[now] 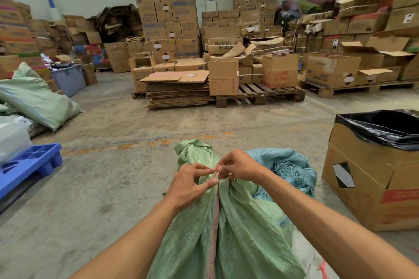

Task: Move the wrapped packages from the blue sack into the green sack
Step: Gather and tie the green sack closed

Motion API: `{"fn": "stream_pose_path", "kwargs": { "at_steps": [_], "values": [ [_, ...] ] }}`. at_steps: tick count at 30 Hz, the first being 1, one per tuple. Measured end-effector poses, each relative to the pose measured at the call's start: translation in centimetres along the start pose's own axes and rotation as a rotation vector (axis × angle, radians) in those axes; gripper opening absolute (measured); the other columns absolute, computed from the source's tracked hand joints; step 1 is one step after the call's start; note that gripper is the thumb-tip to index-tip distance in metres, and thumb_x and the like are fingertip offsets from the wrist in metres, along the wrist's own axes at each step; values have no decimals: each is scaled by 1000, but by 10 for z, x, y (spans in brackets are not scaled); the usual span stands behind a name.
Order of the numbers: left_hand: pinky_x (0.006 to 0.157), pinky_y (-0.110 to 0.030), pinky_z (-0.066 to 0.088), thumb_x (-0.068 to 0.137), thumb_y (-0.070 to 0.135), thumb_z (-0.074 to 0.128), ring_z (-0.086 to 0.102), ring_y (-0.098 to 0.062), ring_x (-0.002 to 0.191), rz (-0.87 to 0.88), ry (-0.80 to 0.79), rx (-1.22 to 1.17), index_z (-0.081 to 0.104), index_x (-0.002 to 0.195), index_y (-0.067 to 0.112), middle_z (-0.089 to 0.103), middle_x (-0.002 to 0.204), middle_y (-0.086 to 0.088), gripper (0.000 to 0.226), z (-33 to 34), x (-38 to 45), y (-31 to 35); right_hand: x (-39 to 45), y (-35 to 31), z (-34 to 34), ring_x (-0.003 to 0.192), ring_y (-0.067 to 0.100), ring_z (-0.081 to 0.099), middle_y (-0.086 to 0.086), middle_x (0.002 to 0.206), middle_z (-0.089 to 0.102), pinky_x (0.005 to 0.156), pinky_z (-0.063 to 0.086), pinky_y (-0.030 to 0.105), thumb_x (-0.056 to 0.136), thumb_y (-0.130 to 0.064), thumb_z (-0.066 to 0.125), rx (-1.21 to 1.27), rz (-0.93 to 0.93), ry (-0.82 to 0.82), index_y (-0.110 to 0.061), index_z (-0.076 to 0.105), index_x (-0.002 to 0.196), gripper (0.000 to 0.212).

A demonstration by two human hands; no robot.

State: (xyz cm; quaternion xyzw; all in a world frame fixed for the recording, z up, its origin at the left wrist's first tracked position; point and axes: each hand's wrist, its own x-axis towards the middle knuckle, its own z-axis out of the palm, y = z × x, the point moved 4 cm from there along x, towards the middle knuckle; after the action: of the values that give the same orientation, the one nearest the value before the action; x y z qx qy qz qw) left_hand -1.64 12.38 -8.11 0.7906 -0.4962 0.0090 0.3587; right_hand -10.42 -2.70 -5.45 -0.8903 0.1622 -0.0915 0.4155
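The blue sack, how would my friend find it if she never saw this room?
Start at the big cardboard box lined with a black bag on the right. Just left of it, behind the green sack that both hands are working on, sits the blue sack. It is the only pale blue woven bag here, and its open top is frayed into loose threads.

- I see a bare concrete floor (pixel 113 165) carrying everything, with worn orange paint marks across it.
- The green sack (pixel 238 222) stands on it nearest me.
- The blue sack (pixel 290 165) sits on the floor touching the green sack's right side.
- Right of the green sack stands a cardboard box (pixel 367 183) lined with black plastic.
- Well left of it lie a blue plastic pallet (pixel 27 165) and slumped green bags (pixel 38 99).
- Far beyond it, wooden pallets (pixel 260 95) carry stacked cartons.
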Motion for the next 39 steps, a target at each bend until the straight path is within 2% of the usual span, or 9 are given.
{"fn": "stream_pose_path", "kwargs": {
  "at_steps": [4,9,14,18,21,28,32,34,39],
  "values": [
    [84,-41,52,71,70,64,61,-4,97,-42,54,-31,78,86,37,68,93,23,38,0,4,-3,-1,5,3,74,15,71,6,75,73,59,52,21,91,-12,68,98,39,56,-8,74,89,7],
    [80,-33,55,79,40,75,66,1,83,-78,97,-94,76,76,28,72,83,16,13,-3,5,3,-1,6,6,76,15,72,6,78,76,62,55,23,88,-15,72,148,60,86,-11,76,88,6],
    [69,-21,49,77,34,71,63,-15,85,-143,16,-146,67,69,21,66,89,1,15,-11,12,-3,-6,17,14,68,4,60,-2,73,72,66,46,19,80,-17,79,327,177,199,-10,79,85,9],
    [75,-31,48,64,42,61,59,-14,81,-149,-21,-129,63,64,18,59,88,1,24,-14,15,-1,-4,23,21,83,11,65,5,90,75,67,46,19,80,-10,76,530,276,314,-6,77,89,9],
    [73,-32,50,68,33,70,60,-18,78,-159,-9,-143,61,62,13,60,84,-3,23,-18,14,-10,-4,28,18,87,13,66,4,90,74,71,48,21,84,-12,71,415,278,378,-5,76,89,10],
    [63,-32,44,79,12,73,51,-13,59,-375,180,-253,58,60,9,56,58,-1,24,-39,5,-47,-5,57,15,62,12,56,9,80,69,50,40,18,93,0,56,803,441,497,2,69,90,14],
    [66,-33,53,89,2,58,62,-19,67,-575,282,-746,66,78,-6,69,73,-11,16,-38,8,-46,-2,45,20,76,18,65,12,89,73,75,51,28,101,-4,46,1121,291,465,0,59,102,14],
    [64,-29,50,93,3,48,65,-15,71,-647,300,-1063,64,80,1,74,84,-9,20,-35,15,-35,-1,35,18,76,20,62,11,86,72,77,47,30,103,-3,40,1222,210,495,-2,54,101,14],
    [72,-31,53,95,7,44,67,-16,74,-568,236,-1215,54,72,9,71,76,-4,25,-37,31,-14,-5,14,-7,72,19,60,10,80,67,67,49,27,102,-1,41,1172,67,553,-3,50,102,9]
  ]
}}
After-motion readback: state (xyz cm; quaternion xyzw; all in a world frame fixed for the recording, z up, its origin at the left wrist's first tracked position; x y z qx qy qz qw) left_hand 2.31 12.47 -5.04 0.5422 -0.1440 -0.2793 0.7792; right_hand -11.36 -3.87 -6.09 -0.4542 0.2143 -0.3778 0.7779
